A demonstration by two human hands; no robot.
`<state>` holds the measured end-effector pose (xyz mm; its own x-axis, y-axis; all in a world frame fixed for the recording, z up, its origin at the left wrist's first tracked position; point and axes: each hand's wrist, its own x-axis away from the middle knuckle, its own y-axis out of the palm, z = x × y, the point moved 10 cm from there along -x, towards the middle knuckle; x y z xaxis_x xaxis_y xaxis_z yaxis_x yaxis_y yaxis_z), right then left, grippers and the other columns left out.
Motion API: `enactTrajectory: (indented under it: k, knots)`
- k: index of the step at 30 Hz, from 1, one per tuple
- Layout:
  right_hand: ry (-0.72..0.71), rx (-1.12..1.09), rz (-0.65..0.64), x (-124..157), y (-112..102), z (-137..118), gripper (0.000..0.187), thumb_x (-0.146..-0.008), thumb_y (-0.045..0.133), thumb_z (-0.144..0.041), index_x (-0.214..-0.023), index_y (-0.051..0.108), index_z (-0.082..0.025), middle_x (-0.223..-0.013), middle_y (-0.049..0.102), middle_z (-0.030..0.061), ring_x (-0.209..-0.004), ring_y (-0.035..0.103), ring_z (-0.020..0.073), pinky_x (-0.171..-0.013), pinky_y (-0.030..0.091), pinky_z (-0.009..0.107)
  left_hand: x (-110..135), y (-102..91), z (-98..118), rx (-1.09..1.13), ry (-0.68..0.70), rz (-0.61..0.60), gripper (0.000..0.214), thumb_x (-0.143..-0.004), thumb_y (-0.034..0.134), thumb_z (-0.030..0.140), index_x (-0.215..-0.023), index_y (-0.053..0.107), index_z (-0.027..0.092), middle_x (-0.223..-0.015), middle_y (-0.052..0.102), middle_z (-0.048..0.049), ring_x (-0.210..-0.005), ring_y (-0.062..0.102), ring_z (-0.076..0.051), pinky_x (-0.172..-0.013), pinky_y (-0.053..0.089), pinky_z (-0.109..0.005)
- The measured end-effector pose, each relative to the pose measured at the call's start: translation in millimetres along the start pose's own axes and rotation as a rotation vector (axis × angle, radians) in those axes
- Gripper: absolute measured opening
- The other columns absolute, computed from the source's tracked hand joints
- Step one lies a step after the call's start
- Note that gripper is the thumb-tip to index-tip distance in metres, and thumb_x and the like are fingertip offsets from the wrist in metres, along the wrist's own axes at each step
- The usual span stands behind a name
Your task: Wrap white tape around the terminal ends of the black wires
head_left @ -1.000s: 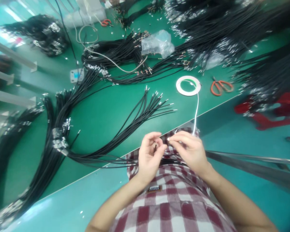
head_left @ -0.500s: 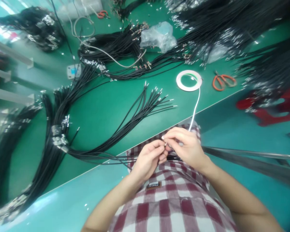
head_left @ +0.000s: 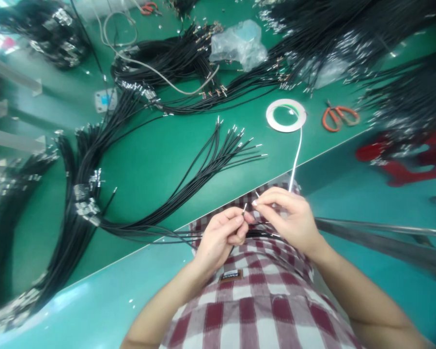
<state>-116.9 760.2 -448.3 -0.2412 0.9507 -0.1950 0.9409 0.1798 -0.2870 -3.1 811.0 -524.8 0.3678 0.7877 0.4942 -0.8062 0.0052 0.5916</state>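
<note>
Over the checked red-and-white cloth (head_left: pixel 247 315), the left hand (head_left: pixel 222 236) pinches a thin black shiny-tipped wire (head_left: pixel 244 210), mostly hidden in its grip. Nearby, the right hand (head_left: pixel 291 217) pinches a white bit (head_left: pixel 255 203), too tiny to make out.

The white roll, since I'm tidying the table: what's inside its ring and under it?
Inside the white roll, green tabletop shows, with a small pale spot too unclear to identify. Anything under its band is covered.
</note>
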Motion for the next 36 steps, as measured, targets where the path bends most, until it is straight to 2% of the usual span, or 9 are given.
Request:
enactTrajectory:
  k: [3,5,10,22,26,32,36]
  knots:
    - [0.119,-0.014,-0.135,3.3,9.9,6.0,0.011,-0.089,0.065,-0.016,-0.082,0.073,-0.02,-0.079,0.07,0.0022,-0.069,0.064,0.0144,-0.06,0.05,0.025,1.9,-3.5,7.9,-0.034,0.095,0.039,0.028,-0.086,0.069,0.034,-0.104,0.059,0.013,-0.06,0.055,0.002,-0.044,0.03,-0.004,-0.046,0.017,-0.019]
    - [0.187,-0.041,-0.179,4.9,15.3,11.1,0.012,-0.089,0.064,-0.017,-0.08,0.073,-0.019,-0.077,0.07,0.0024,-0.068,0.063,0.0138,-0.057,0.049,0.024,3.8,-4.2,12.7,-0.076,0.174,0.055,0.03,-0.088,0.068,0.033,-0.11,0.055,0.017,-0.066,0.062,-0.0002,-0.044,0.033,-0.004,-0.044,0.02,-0.019]
    - [0.268,-0.11,-0.147,2.7,20.0,19.4,0.011,-0.086,0.066,-0.019,-0.078,0.073,-0.017,-0.074,0.069,0.0023,-0.065,0.063,0.0127,-0.058,0.051,0.023,8.7,-5.0,17.9,-0.169,0.293,0.092,0.022,-0.093,0.063,0.029,-0.11,0.057,0.017,-0.076,0.066,-0.0025,-0.044,0.04,-0.003,-0.043,0.026,-0.018]
    - [0.352,-0.29,-0.132,4.8,29.5,25.4,0.015,-0.087,0.066,-0.02,-0.073,0.068,-0.016,-0.067,0.066,0.0011,-0.061,0.063,0.0125,-0.059,0.053,0.024,9.5,-6.6,22.1,-0.232,0.348,0.163,0.021,-0.092,0.065,0.031,-0.106,0.059,0.017,-0.072,0.064,-0.0004,-0.046,0.041,-0.004,-0.043,0.03,-0.016]
    - [0.396,-0.378,-0.106,7.6,31.8,28.1,0.015,-0.086,0.067,-0.022,-0.072,0.067,-0.016,-0.065,0.066,0.0006,-0.06,0.064,0.0128,-0.058,0.055,0.025,10.4,-5.6,24.6,-0.273,0.38,0.167,0.019,-0.092,0.064,0.03,-0.106,0.06,0.017,-0.074,0.064,-0.0015,-0.052,0.047,-0.006,-0.046,0.034,-0.016]
    - [0.474,-0.444,-0.082,11.7,36.7,38.1,0.019,-0.083,0.069,-0.029,-0.07,0.065,-0.016,-0.06,0.065,-0.0001,-0.057,0.062,0.0128,-0.056,0.055,0.026,14.8,-4.4,26.9,-0.488,0.459,0.151,0.024,-0.097,0.056,0.025,-0.12,0.051,0.022,-0.084,0.067,-0.0021,-0.066,0.06,-0.01,-0.063,0.049,-0.022]
    - [0.472,-0.475,-0.042,12.5,38.2,45.4,0.015,-0.08,0.07,-0.027,-0.069,0.064,-0.017,-0.066,0.065,0.0002,-0.061,0.062,0.0126,-0.058,0.053,0.025,27.1,5.8,37.4,-0.886,0.745,0.179,0.03,-0.096,0.052,0.012,-0.124,0.053,0.023,-0.1,0.069,-0.0056,-0.087,0.069,-0.015,-0.079,0.055,-0.027]
